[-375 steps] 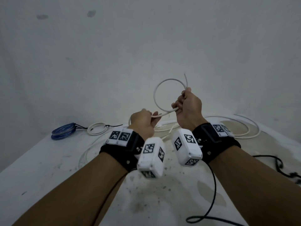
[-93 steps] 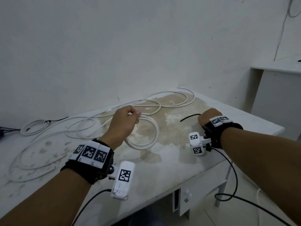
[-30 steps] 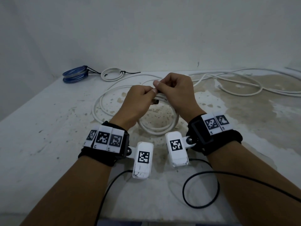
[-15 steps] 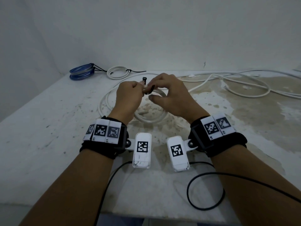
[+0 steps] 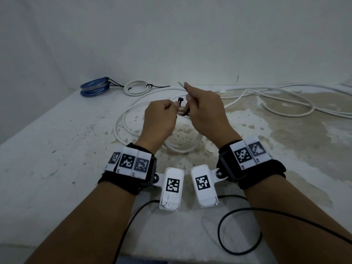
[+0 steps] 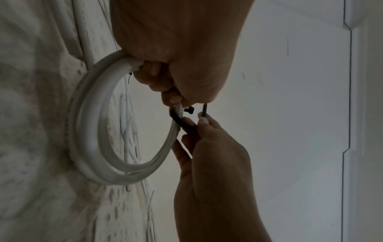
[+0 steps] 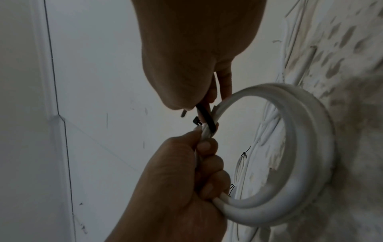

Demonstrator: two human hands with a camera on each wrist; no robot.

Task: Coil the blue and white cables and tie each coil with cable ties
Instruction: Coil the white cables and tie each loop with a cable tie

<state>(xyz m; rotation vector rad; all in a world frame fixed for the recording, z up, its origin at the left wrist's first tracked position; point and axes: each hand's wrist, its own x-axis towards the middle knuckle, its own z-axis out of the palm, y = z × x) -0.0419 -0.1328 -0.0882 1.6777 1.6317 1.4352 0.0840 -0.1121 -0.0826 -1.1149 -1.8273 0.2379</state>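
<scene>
1. Tying step: the left hand (image 5: 160,119) grips the white coil (image 7: 306,147) above the surface (image 5: 57,168).
2. The right hand (image 5: 205,115) pinches the black tie (image 6: 182,122) looped round it.
3. Next, probably: thread the tail through the head and pull snug.

White table (image 5: 47,178), surface stained & pitted, brownish patch (image 5: 304,119) far right. Pale wall (image 5: 171,35) behind w/ small marks. Thin black wire (image 5: 238,252) looped at near edge, right of centre.
</scene>
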